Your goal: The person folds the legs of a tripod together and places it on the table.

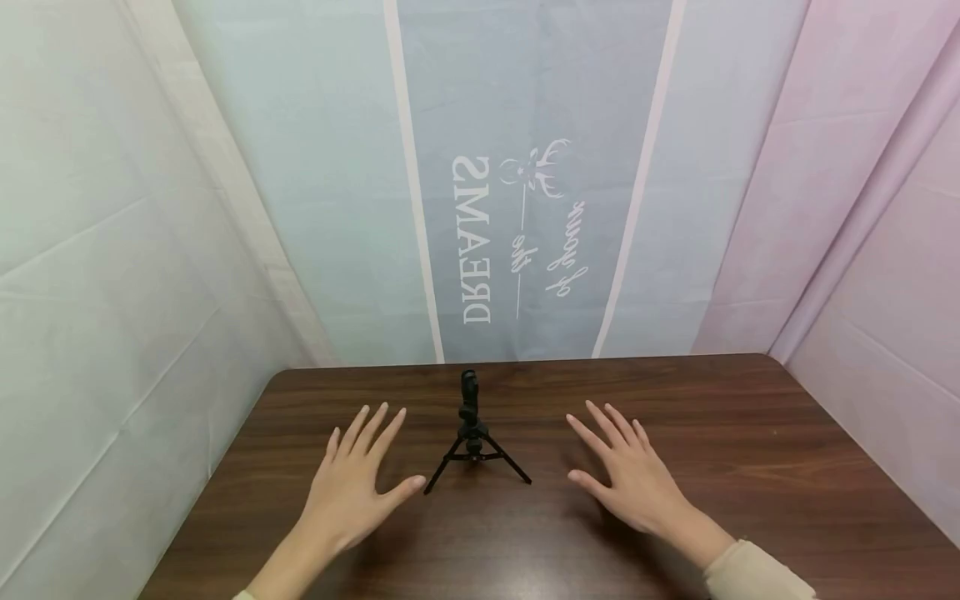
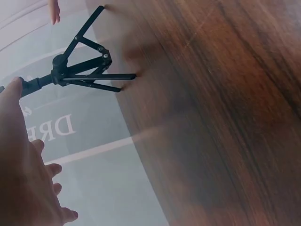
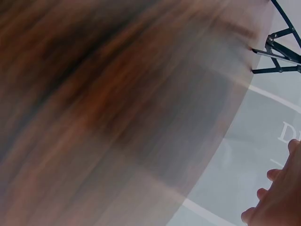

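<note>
A small black tripod (image 1: pixel 472 429) stands upright on the dark wooden table, its legs spread. To its left, in the head view, is my left hand (image 1: pixel 352 492), fingers spread and straight, the thumb near one tripod leg but holding nothing. On the other side my right hand (image 1: pixel 633 483) has its fingers extended too, apart from the tripod. The left wrist view shows the tripod (image 2: pixel 80 70) beyond the left hand (image 2: pixel 23 165). In the right wrist view only part of the tripod's legs (image 3: pixel 282 52) shows, above the right hand (image 3: pixel 280 197).
The brown wood-grain table (image 1: pixel 712 433) has rounded far corners. Behind it hangs a grey-blue cloth (image 1: pixel 532 83) with mirrored white lettering and a deer-head drawing. Pale fabric walls (image 1: pixel 97 250) close in the left and right sides.
</note>
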The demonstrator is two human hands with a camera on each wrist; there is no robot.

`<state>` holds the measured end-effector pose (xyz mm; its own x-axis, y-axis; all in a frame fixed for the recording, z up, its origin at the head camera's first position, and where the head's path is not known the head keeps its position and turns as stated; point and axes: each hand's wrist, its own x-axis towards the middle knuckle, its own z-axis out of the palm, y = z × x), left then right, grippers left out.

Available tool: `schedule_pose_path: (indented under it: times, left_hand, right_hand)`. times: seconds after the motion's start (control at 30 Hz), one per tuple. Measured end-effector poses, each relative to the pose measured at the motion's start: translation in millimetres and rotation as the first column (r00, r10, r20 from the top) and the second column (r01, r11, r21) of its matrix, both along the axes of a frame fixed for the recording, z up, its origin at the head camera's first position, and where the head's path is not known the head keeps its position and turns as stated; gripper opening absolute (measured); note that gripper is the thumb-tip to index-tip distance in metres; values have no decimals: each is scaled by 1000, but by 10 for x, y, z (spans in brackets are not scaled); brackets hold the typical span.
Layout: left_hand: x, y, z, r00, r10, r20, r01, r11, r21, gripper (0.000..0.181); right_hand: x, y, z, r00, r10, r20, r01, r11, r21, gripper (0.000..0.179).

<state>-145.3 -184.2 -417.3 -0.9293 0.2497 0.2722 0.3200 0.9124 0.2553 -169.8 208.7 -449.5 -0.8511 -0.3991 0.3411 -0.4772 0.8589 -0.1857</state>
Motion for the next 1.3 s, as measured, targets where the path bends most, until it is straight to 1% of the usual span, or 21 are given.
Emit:
schedule_pose_path:
  times: [0.13,0.37,0.43,0.63,0.73,0.87,0.97,1.1,1.3]
  left_hand:
    - [-23,39,21,1000,-23,-14,23,1000,17,87]
    - [-58,141,75,995,-97,-18,98,993,67,84]
    - [-76,186,90,993,-113,-23,115,990,80,83]
    - [-138,319,140,986,-153,-72,162,978,131,78]
    - [-167,371,170,983,-164,-79,174,973,153,73]
    - [-216,429,204,982,-173,-70,183,967,179,70]
    - [-255,463,227,982,-181,-56,188,961,201,69]
    - [-295,488,255,981,-190,-34,193,944,268,67]
    - [-357,530,310,975,-221,12,200,903,381,62]
  right_hand:
    - [-2,-75,-5,999,29,-16,-29,1000,10,76]
    - [-24,-204,-39,995,97,-30,-97,995,12,77]
    - [-40,-232,-41,994,109,-25,-109,994,13,76]
    - [-118,-318,-12,992,129,9,-129,992,11,76]
    - [-152,-364,0,990,141,17,-141,990,-4,75]
    - [-173,-422,10,987,157,31,-156,987,-23,74]
    - [-178,-464,23,986,154,55,-153,988,-27,74]
    - [-185,-518,49,984,153,91,-150,988,-39,74]
    - [-203,-576,57,979,171,109,-165,984,-58,72]
